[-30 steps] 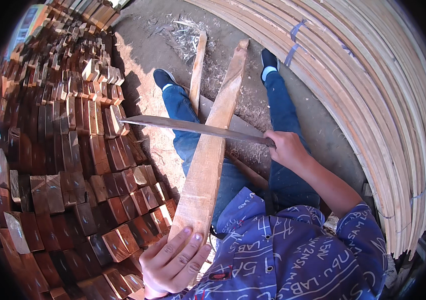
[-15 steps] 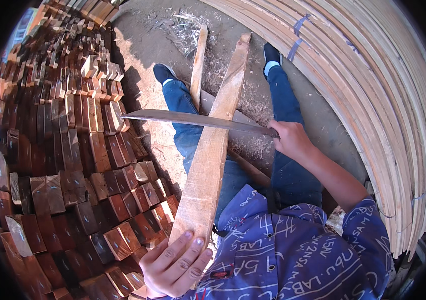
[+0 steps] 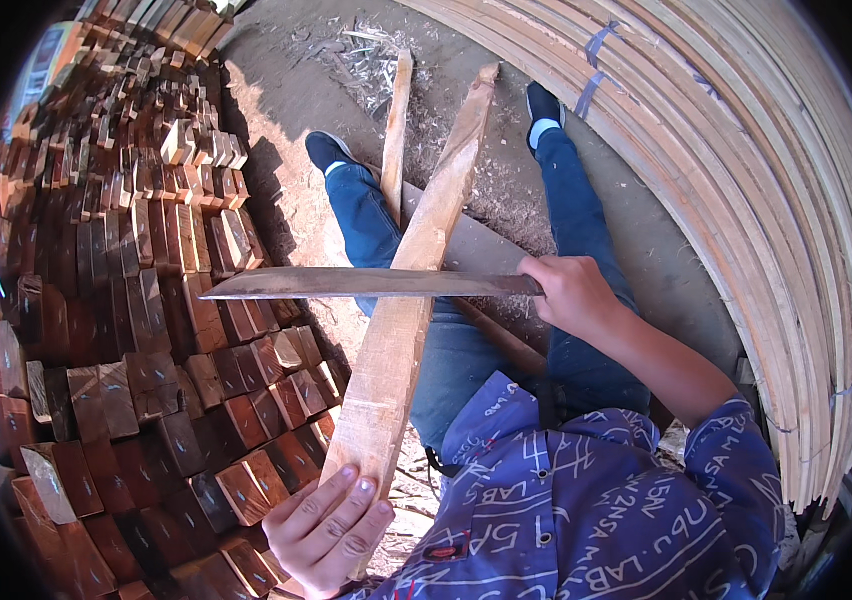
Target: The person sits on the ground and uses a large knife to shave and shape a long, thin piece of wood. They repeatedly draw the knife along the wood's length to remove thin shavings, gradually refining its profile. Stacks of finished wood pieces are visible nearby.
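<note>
A long pale wooden board (image 3: 386,365) runs between my legs, its narrow, roughly trimmed far end beyond my knees. My left hand (image 3: 330,530) grips the wide near end, fingers laid over its top face; the thumb is hidden. My right hand (image 3: 578,292) is closed round the handle of a machete (image 3: 346,283), most of the handle covered by the fingers. The long, dull metal blade lies crosswise over the middle of the board and points left. I cannot tell if it touches the wood.
Reddish-brown wood blocks (image 3: 156,380) are stacked high on the left. Long pale strips (image 3: 746,190), tied with blue bands, curve along the right. A thin wood piece (image 3: 397,125) lies ahead near shavings (image 3: 376,70). A flat plank (image 3: 481,250) is between my legs.
The machete has come nearer to me along the board and sits more level, reaching further left. The board's near end and my left hand have shifted slightly left.
</note>
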`<act>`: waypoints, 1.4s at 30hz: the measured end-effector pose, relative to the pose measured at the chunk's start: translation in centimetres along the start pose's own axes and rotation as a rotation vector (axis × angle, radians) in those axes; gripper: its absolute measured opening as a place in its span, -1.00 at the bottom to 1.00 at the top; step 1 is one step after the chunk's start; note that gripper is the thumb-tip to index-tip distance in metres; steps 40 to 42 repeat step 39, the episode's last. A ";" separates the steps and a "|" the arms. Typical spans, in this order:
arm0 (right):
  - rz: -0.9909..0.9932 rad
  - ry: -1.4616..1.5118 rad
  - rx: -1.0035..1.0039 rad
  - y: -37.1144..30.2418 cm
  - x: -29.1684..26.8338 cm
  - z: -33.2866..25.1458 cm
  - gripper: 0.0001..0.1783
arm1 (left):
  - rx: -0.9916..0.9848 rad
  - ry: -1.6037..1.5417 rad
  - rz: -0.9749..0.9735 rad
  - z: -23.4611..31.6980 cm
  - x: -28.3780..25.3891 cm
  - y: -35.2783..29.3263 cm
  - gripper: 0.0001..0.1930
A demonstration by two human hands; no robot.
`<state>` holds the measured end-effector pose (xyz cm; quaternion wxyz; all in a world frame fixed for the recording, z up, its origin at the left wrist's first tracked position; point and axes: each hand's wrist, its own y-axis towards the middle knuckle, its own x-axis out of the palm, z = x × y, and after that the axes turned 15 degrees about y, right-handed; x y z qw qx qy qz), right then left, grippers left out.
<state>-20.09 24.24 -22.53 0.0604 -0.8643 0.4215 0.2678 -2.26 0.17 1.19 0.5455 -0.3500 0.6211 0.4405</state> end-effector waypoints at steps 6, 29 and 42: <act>-0.053 0.147 -0.083 -0.5 -0.8 -4.8 -0.71 | 0.134 -0.046 -0.064 0.0 -0.4 -0.7 -0.76; -0.101 -0.001 0.160 0.4 -0.1 1.0 -0.66 | -0.124 -0.012 -0.081 0.7 0.1 -1.3 -0.86; -0.100 -0.065 0.133 1.1 0.4 3.0 -0.69 | 0.013 0.063 -0.177 0.4 -0.6 -0.6 -0.79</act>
